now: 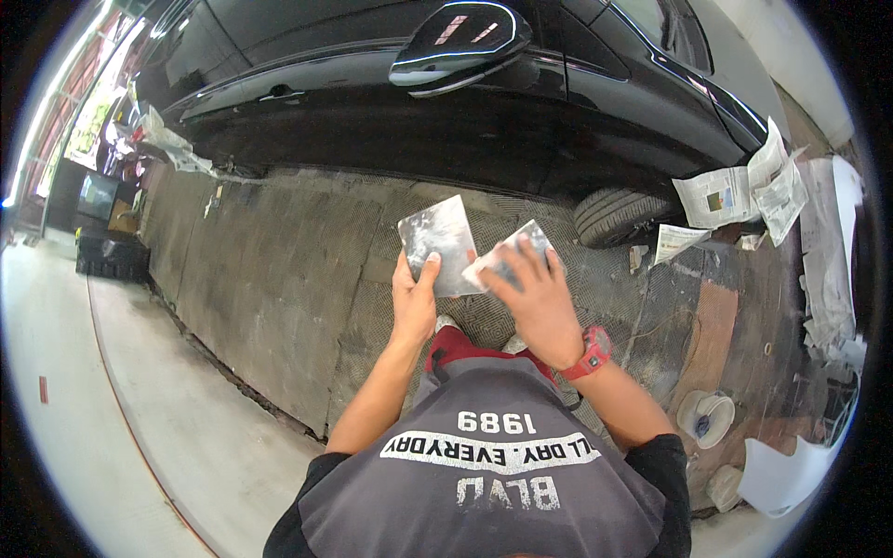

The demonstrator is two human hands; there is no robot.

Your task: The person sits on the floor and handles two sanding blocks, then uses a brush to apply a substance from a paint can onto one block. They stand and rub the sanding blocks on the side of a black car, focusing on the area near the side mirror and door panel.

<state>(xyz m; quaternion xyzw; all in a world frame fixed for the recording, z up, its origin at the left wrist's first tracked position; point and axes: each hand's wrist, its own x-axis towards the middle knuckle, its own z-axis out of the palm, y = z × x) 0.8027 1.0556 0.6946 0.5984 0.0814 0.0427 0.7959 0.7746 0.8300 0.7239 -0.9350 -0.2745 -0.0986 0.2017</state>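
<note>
My left hand [415, 296] is closed on a flat rectangular plate [441, 226] with a grey face smeared white; the thumb presses on top and the other fingers go underneath. Just to its right, my right hand [539, 296] grips a smaller, pale flat piece [477, 272], its fingers spread across the top. That piece's near left corner meets or overlaps the plate's right edge. I cannot tell its exact kind, since the fingers cover much of it. Around my right wrist is a red watch [593, 352].
A black car [372, 121] stands ahead, its side mirror [460, 46] jutting toward me. Newspaper sheets [716, 197] hang by its tyre [619, 216]. A white bucket [705, 417] sits at right on the dark, textured floor [270, 279]. A black box [112, 256] is at far left.
</note>
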